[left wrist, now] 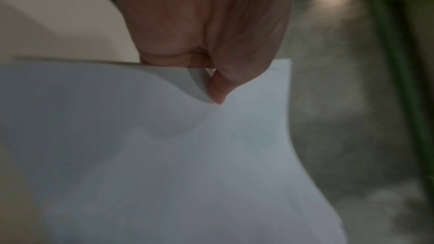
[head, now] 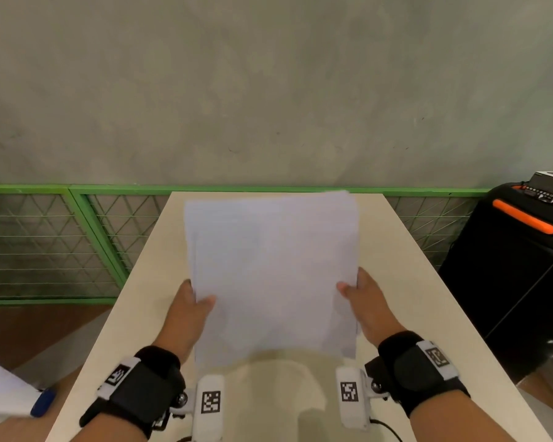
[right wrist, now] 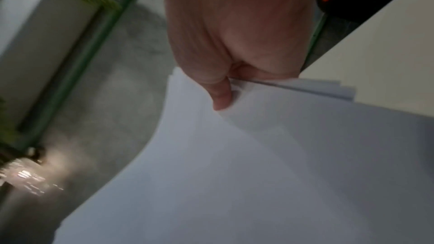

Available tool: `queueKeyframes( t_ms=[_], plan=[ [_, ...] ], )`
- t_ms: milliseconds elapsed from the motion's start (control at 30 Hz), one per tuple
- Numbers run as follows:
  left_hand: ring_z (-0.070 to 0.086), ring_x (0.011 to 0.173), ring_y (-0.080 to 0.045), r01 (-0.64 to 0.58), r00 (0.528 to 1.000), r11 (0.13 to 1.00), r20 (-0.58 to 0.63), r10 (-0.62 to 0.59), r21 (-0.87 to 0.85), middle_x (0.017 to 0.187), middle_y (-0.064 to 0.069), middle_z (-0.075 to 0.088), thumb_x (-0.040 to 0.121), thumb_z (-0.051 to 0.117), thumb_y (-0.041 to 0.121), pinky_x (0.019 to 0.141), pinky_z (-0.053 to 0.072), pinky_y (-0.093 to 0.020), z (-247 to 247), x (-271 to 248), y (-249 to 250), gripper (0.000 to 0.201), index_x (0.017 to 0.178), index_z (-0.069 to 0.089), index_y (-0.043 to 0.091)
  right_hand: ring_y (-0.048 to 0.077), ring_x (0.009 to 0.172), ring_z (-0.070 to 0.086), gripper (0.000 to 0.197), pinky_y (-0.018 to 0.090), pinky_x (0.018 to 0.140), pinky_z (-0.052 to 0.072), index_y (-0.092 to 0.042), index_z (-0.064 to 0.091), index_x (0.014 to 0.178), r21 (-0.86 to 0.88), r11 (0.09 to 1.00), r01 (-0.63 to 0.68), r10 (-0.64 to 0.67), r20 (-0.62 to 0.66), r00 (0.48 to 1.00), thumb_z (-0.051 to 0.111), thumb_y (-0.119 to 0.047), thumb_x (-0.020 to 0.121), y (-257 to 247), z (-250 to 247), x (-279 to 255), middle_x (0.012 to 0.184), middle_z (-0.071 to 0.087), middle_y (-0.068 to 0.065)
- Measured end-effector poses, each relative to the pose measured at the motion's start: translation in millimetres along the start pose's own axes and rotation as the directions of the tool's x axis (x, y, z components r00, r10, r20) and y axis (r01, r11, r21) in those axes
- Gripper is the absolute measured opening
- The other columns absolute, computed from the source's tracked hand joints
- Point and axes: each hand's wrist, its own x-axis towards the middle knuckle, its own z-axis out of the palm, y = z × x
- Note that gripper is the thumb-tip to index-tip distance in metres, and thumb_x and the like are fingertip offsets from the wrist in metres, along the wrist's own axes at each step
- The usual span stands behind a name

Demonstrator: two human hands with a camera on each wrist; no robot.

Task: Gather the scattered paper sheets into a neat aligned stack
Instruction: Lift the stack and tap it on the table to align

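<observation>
A bundle of white paper sheets is held up above the beige table, tilted toward me. My left hand pinches its left edge, thumb on the front. My right hand pinches the right edge the same way. In the left wrist view the left hand grips the paper sheets with the thumb pressing a dent into them. In the right wrist view the right hand clamps the paper sheets; several sheet edges fan out unevenly beside it. The fingers behind the paper are hidden.
A green wire-mesh fence runs behind and left of the table, before a grey wall. A black case with an orange handle stands at the right. A white sheet and a blue object lie at lower left.
</observation>
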Motion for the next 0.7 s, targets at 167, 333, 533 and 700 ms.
queueKeyframes(
  t_ms=[167, 333, 533, 700],
  plan=[
    [0.061, 0.106, -0.022, -0.245, 0.966, 0.969, -0.094, 0.242, -0.017, 0.116, -0.005, 0.064, 0.089, 0.049, 0.011, 0.083, 0.050, -0.033, -8, -11, 54, 0.033, 0.121, 0.050, 0.017, 0.024, 0.102, 0.061, 0.036, 0.040, 0.088, 0.051, -0.013, 0.051, 0.123, 0.199, 0.944, 0.264, -0.251, -0.088, 0.964, 0.045, 0.000, 0.090, -47, -11, -19, 0.117, 0.063, 0.008],
    [0.063, 0.101, -0.004, -0.357, 0.933, 0.930, -0.087, 0.350, -0.091, 0.110, 0.005, 0.067, 0.091, 0.045, 0.001, 0.084, 0.047, -0.022, -9, -27, 72, 0.035, 0.121, 0.054, 0.019, -0.001, 0.081, 0.066, 0.028, 0.014, 0.066, 0.052, -0.019, 0.056, 0.107, 0.322, 0.885, 0.336, -0.321, -0.100, 0.942, 0.048, 0.001, 0.090, -51, -18, -29, 0.099, 0.066, -0.005],
    [0.064, 0.098, -0.014, -0.273, 0.961, 0.957, -0.071, 0.266, -0.101, 0.105, 0.003, 0.068, 0.071, 0.063, 0.029, 0.079, 0.048, -0.026, -11, -35, 26, 0.046, 0.116, 0.058, 0.020, 0.026, 0.093, 0.068, 0.031, 0.030, 0.069, 0.053, -0.009, 0.064, 0.106, 0.308, 0.937, 0.163, -0.168, -0.012, 0.986, 0.071, -0.007, 0.076, 1, -15, -33, 0.102, 0.071, 0.012],
    [0.058, 0.092, -0.030, -0.135, 0.987, 0.983, -0.101, 0.123, -0.127, 0.090, -0.001, 0.064, 0.083, 0.063, 0.002, 0.067, 0.045, -0.024, -2, -35, -7, 0.026, 0.107, 0.057, 0.007, 0.039, 0.101, 0.063, 0.022, 0.032, 0.071, 0.052, -0.012, 0.064, 0.100, 0.294, 0.956, 0.015, -0.020, 0.014, 1.000, 0.064, -0.001, 0.081, 34, -1, -40, 0.105, 0.068, 0.021]
  ],
)
